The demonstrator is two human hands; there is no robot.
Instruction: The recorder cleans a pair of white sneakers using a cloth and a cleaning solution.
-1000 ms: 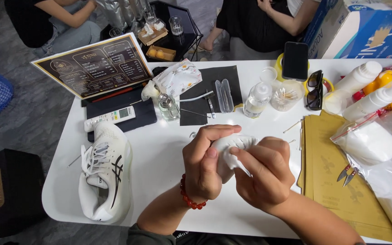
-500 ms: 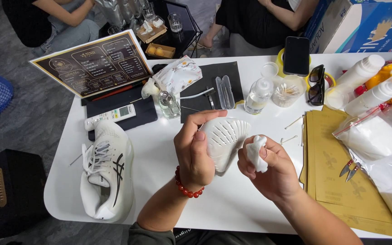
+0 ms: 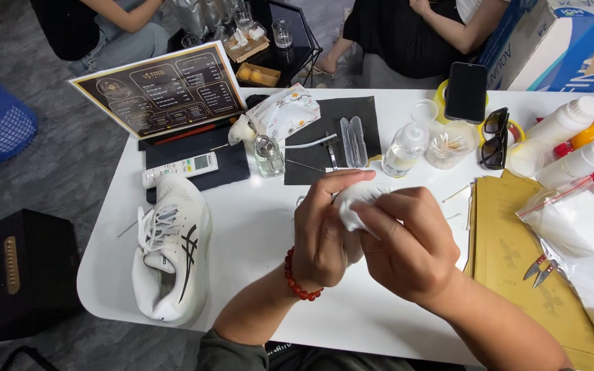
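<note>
your right hand [image 3: 410,244] has come back against your left hand [image 3: 324,230], pressing the white cloth [image 3: 349,214] onto the insole, now mostly hidden.

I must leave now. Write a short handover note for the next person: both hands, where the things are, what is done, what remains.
Left hand: grips a white shoe piece, mostly hidden.
Right hand: presses a small white wipe onto that piece.
White sneaker: lies on the table, left of the hands, untouched.
Clear bottle and brush: behind the hands, at the dark mat.
Done: cannot tell how clean the piece is.
Left: likely more wiping, then the sneaker.
</note>
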